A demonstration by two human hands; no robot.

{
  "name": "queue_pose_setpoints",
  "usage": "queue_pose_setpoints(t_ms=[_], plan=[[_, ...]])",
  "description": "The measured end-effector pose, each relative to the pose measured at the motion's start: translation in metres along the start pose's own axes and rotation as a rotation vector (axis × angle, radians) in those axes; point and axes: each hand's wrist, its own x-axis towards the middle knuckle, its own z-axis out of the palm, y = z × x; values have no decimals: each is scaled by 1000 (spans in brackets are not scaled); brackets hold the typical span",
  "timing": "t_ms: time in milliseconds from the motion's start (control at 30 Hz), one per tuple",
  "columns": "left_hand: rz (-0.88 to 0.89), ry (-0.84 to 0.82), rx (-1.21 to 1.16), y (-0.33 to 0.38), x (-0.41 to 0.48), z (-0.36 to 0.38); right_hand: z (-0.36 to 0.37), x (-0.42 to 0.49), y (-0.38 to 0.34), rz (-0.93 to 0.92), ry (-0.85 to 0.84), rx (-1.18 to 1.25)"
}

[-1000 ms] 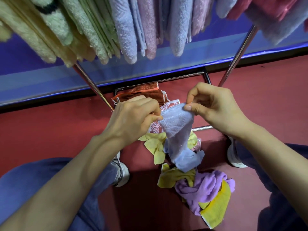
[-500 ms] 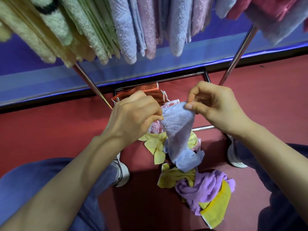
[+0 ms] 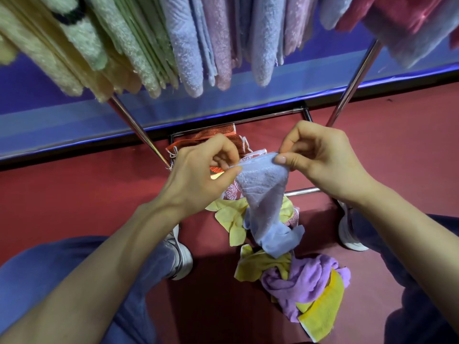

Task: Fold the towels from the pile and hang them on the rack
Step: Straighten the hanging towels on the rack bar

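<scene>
Nearest us, on the red floor (image 3: 74, 194), we see a crumpled pile of soft towels (image 3: 303, 276), purple terry over flat yellow cloth, between two white shoes (image 3: 181, 256). Above it the left hand (image 3: 198, 177) and right hand (image 3: 320, 160) pinch the top edge of a thin pale-blue terry towel (image 3: 263, 194), thumbs against curled forefingers. It droops in a limp cone, partly hiding patterned cloths (image 3: 231, 194). Beyond, the chrome rack (image 3: 139, 130) bears fluffy folded towels (image 3: 183, 45).
</scene>
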Motion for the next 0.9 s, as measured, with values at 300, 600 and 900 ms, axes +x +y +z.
queue_pose_setpoints(t_ms=[300, 600, 900], plan=[[103, -215, 236, -1, 1, 9, 4, -12, -17, -91, -22, -268], [94, -212, 137, 81, -8, -27, -9, -51, -97, -284, 40, -414], [436, -291, 533, 218, 9, -126, -53, -86, -230, -523, 133, -588]])
